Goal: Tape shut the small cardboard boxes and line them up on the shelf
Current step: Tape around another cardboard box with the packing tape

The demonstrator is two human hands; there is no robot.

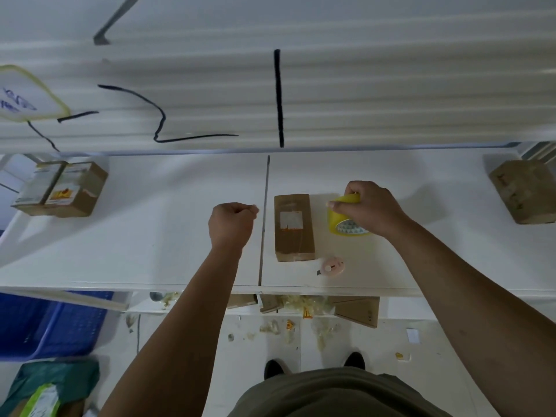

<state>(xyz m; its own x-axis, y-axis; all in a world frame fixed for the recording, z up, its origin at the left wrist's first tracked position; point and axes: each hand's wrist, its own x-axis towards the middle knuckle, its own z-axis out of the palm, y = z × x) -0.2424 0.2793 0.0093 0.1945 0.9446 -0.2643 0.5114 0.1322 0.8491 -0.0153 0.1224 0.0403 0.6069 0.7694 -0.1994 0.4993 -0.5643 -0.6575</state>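
- Work surface: a white shelf (150, 236) with a vertical seam down its middle, viewed from above by the head camera.
- Central item: a long small cardboard box (293, 227) lies flat just right of the seam, a white label on its top face. Its flaps appear down; whether tape is on it cannot be told.
- Right hand (371, 207): clenched over the top of a yellow tape roll (343, 219), which stands just right of the box, apart from it.
- Left hand (231, 224): closed in a loose fist left of the seam, thumb and forefinger pinched together. Whether a tape end is held between them cannot be told; nothing is clearly visible.
- A small pink cutter (331, 265) lies on the shelf just in front of the box's near right corner.
- Far left of the shelf: two boxes (60, 188) stand side by side, touching, with glossy tape across them.
- Far right: another cardboard box (525, 191) rests near the shelf's end.
- Floor below: scraps of crumpled tape (298, 305) and a blue crate (54, 323) at left.
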